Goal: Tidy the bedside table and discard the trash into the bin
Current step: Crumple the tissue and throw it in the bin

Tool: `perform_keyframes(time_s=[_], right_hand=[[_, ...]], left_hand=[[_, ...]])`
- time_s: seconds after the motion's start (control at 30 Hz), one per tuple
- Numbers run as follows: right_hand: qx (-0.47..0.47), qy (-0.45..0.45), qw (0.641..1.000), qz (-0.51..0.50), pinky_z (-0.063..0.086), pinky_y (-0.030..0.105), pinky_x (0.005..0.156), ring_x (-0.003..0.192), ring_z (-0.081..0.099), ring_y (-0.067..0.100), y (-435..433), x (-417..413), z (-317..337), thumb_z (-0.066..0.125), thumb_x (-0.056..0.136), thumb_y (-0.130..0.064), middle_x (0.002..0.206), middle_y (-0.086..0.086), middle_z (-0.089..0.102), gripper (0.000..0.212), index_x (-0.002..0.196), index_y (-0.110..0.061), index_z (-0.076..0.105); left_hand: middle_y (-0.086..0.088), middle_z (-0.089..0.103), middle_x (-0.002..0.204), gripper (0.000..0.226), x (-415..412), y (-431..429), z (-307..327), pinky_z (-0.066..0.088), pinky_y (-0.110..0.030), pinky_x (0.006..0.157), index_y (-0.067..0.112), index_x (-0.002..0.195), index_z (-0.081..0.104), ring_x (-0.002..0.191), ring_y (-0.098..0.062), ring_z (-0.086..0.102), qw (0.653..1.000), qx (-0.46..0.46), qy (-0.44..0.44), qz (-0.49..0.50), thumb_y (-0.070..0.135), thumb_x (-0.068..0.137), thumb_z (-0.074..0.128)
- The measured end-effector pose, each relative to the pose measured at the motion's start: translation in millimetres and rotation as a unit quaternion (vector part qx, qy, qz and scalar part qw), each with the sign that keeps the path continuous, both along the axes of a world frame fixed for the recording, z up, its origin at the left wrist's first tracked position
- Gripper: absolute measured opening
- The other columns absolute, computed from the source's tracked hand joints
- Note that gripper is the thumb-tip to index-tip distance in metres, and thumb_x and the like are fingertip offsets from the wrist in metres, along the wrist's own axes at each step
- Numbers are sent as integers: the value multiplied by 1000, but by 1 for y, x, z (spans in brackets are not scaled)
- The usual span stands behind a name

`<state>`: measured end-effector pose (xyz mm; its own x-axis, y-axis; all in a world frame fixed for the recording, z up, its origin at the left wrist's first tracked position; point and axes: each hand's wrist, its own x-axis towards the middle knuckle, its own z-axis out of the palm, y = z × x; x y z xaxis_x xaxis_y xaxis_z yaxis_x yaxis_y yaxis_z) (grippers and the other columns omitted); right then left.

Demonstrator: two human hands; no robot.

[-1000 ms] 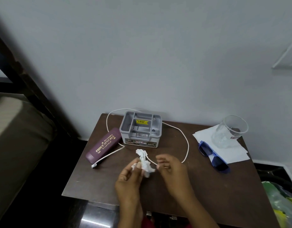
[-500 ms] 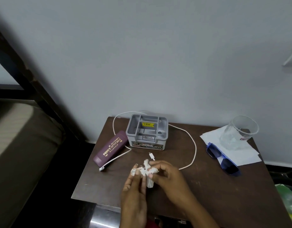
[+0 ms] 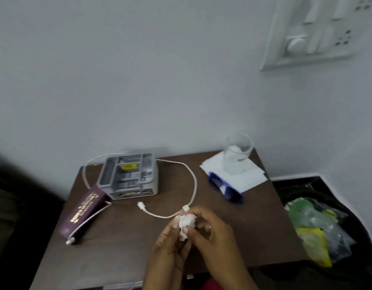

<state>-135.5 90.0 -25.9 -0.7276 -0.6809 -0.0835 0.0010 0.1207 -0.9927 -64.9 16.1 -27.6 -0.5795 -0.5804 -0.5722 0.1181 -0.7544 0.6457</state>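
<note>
Step in hand: both hands are balling up the crumpled white tissue wad (image 3: pixel 186 223) low in the centre of the frame, over the dark brown wooden surface (image 3: pixel 122 248).
Left hand (image 3: pixel 170 245): fingers closed on the wad from the left.
Right hand (image 3: pixel 210 231): curled round it from the right, thumb pressing in.
Bin: the black-lined bin of green and yellow wrappers (image 3: pixel 319 225) sits at the lower right edge, just beside the surface.
Next move, I'd say: one hand takes the wad and swings it right, over the bin.
Also waiting: a white charging cable (image 3: pixel 193 185), blue sunglasses (image 3: pixel 227 190), a clear glass (image 3: pixel 236 155) on white paper (image 3: pixel 248 178).
Writing: gold lettering on the maroon spectacle case (image 3: pixel 82 212) and a yellow label in the grey plastic organiser box (image 3: pixel 129 176), both too blurred to read.
</note>
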Motion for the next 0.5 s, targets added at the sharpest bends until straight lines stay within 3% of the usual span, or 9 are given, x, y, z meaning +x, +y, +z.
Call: perform_keyframes(time_s=[0.07, 0.13, 0.23, 0.33, 0.43, 0.5], right_hand=[[14, 54, 997, -44, 50, 13, 82, 97, 63, -3, 15, -11, -3, 66, 77, -9, 105, -17, 68, 40, 104, -38, 66], [22, 93, 992, -87, 47, 10, 86, 103, 59, -5, 30, -25, -6, 61, 77, -11, 110, -21, 63, 39, 110, -31, 65], [26, 111, 981, -157, 47, 12, 86, 99, 60, -3, 53, -48, -10, 58, 77, -3, 104, -14, 64, 34, 102, -24, 67], [29, 119, 966, -228, 49, 15, 84, 95, 60, -2, 85, -71, -17, 59, 80, -5, 101, -10, 64, 27, 99, -22, 69], [44, 125, 943, -304, 45, 10, 81, 93, 59, -5, 124, -91, -33, 60, 85, -8, 97, -12, 64, 22, 95, -25, 69], [57, 124, 926, -352, 44, 9, 80, 93, 59, -5, 150, -102, -46, 61, 85, -10, 96, -14, 65, 20, 92, -26, 70]], left_hand=[[-13, 71, 104, 28, -14, 15, 1, 56, -21, 63, 9, 111, 64, 73, -14, 71, 999, -11, -15, -32, 9, 93, 43], [-11, 75, 92, 26, -31, 34, 5, 57, -20, 58, 10, 107, 64, 70, -14, 72, 997, -34, -17, -70, 7, 92, 42], [0, 76, 74, 25, -63, 63, 13, 54, -16, 52, 12, 94, 65, 66, -8, 71, 987, -104, -21, -121, 1, 90, 43], [0, 76, 74, 23, -102, 92, 17, 54, -16, 53, 10, 96, 66, 66, -8, 71, 971, -154, -25, -179, -1, 88, 48], [-2, 74, 67, 20, -136, 124, 12, 50, -14, 47, 6, 94, 67, 58, -8, 69, 951, -180, -38, -246, -3, 87, 52], [-1, 75, 68, 20, -155, 144, 0, 52, -15, 51, 8, 89, 71, 62, -7, 70, 925, -231, -61, -296, -4, 86, 54]])
